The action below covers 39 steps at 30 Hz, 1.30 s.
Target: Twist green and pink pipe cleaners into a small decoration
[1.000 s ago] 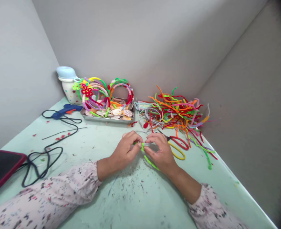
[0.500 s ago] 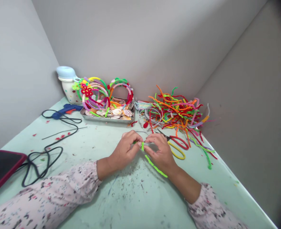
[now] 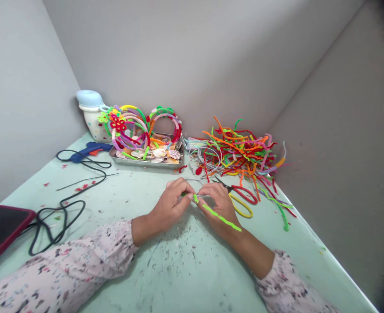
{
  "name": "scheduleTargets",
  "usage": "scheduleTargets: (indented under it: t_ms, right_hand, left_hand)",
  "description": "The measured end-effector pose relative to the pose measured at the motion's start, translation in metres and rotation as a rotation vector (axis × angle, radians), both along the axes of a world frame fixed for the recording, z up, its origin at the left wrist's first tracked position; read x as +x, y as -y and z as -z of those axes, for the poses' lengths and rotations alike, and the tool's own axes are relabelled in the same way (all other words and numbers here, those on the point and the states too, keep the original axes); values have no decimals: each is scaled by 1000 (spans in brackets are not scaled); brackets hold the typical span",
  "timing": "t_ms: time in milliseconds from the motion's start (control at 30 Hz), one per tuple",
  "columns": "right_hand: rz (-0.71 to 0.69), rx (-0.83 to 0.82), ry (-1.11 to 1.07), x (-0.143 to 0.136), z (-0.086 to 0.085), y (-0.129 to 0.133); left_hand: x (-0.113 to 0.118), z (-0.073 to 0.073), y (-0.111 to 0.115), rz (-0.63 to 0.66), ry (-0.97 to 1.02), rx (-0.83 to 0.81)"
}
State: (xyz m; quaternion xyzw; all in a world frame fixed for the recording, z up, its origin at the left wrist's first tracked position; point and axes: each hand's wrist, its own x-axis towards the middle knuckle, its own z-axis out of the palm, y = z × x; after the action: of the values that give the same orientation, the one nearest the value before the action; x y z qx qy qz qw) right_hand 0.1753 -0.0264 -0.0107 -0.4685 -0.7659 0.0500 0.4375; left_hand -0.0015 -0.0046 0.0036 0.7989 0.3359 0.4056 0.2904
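Note:
My left hand (image 3: 169, 204) is closed, thumb and forefinger pinching a thin grey headband hoop (image 3: 195, 180) with a bit of bright green on it. Most of the hoop is hidden behind my fingers; a thin arc of it shows beyond them. Close on the right, my right hand (image 3: 220, 208) pinches at the same spot, on a bright green pipe cleaner (image 3: 223, 218). Part of the pipe cleaner goes round the hoop between my fingertips. Its loose tail slants down to the right, across the back of my right hand. Scissors (image 3: 242, 205) with red and yellow handles lie beside that hand.
A metal tray (image 3: 139, 163) of shells holds several wrapped hoops (image 3: 129, 126). Behind my right hand is a heap of pipe cleaners (image 3: 244, 150) with bare hoops (image 3: 211, 158). On the left are a blue glue gun (image 3: 89, 150), a black cord (image 3: 66, 202), a phone (image 3: 5, 234) and a cup (image 3: 92, 115).
The green pipe cleaner's tail has swung up and to the right, from below my right hand to across it. Both hands stay in nearly the same place.

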Motion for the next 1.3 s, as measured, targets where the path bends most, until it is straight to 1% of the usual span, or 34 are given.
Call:
scheduleTargets:
  t_ms: [333, 600, 833, 1067, 1300]
  right_hand:
    - [26, -9, 32, -1, 1, 1]
    - [49, -21, 13, -3, 0, 2]
    - [35, -28, -22, -2, -1, 2]
    - [14, -21, -37, -1, -2, 2]
    - [4, -61, -130, -3, -2, 3]
  left_hand:
    - [0, 0, 0, 12, -7, 0]
    - [0, 0, 1, 0, -28, 30]
    - [2, -2, 3, -82, -51, 15]
    - [1, 0, 3, -76, -58, 19]
    - [2, -1, 3, -64, -70, 19]
